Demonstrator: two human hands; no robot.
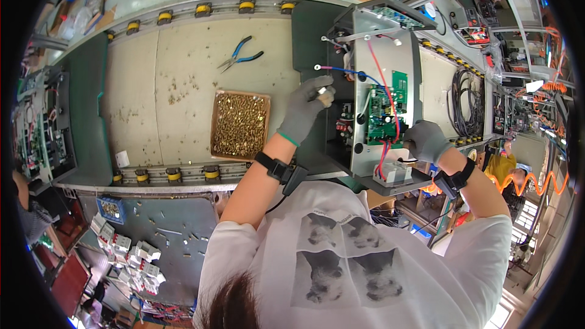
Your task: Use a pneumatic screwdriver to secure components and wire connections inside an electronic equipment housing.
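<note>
Gloved hands [365, 125] at circuit board [381, 114]

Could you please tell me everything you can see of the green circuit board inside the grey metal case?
The green circuit board lies flat inside the open grey metal case, near its middle. It is rectangular and carries small dark components. Red wires and blue wires run across it. The gloved right hand rests at its lower right corner; the gloved left hand stays beside the case, off the board.

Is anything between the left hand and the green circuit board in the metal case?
Yes. A blue wire and a red wire run across the gap between the left hand and the green circuit board.
</note>
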